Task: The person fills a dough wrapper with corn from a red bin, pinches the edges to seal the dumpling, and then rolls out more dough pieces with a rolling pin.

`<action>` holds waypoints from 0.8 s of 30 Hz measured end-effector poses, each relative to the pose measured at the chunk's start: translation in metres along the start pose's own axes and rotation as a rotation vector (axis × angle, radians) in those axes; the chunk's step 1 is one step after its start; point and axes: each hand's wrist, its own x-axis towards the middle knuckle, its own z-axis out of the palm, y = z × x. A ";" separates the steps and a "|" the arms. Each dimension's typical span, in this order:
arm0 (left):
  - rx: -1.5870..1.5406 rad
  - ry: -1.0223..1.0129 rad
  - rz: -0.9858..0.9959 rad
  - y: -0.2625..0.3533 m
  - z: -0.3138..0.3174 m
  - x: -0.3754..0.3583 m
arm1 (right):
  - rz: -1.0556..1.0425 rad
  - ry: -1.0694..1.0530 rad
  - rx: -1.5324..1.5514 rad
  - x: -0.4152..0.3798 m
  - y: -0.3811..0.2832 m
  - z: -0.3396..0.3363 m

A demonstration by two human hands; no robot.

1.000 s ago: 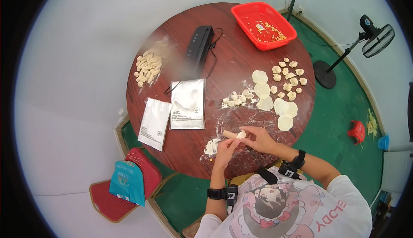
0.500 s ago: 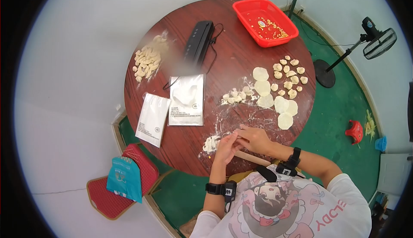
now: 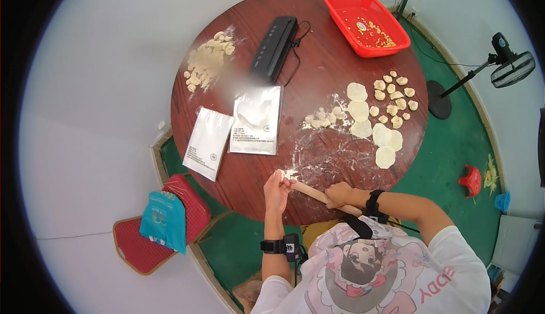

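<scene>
My left hand (image 3: 276, 192) is closed by the flour pile (image 3: 291, 174) near the table's front edge, a small pale piece of dough (image 3: 280, 174) at its fingertips. My right hand (image 3: 339, 195) is wrapped around a wooden rolling pin (image 3: 311, 191), which lies slantwise with its far end beside my left fingers. Beyond my hands, floury dough lumps (image 3: 325, 118) sit in a cluster. Round flat wrappers (image 3: 359, 111) lie to their right, some overlapping. Several filled dumplings (image 3: 392, 110) are spread out at the right edge.
A black sealing machine (image 3: 274, 50) with a cord stands behind two packs of bags (image 3: 255, 121). More dumplings (image 3: 209, 61) are heaped at the far left. A red basin (image 3: 367, 24) with yellow bits sits at the back. A fan (image 3: 511, 67) and chair (image 3: 142, 251) flank the table.
My hands, together before, have moved apart. My right hand has taken hold of the rolling pin, while my left has shifted left to the flour. The view has shifted slightly.
</scene>
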 end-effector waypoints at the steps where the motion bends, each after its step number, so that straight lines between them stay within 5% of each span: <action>1: -0.001 -0.003 -0.003 0.001 0.005 -0.003 | 0.006 -0.015 -0.012 0.000 0.002 0.000; 4: -0.126 0.095 -0.076 0.002 0.017 -0.005 | 0.022 0.058 0.031 -0.011 0.011 -0.008; 10: 0.028 -0.062 -0.106 -0.016 -0.001 0.010 | 0.112 0.381 0.241 -0.048 0.042 -0.018; 16: 0.310 -0.106 -0.109 -0.039 0.009 0.014 | 0.209 0.488 0.343 -0.070 0.058 -0.020; 24: 0.153 -0.122 -0.188 -0.058 0.020 0.014 | 0.263 0.547 0.392 -0.069 0.065 -0.002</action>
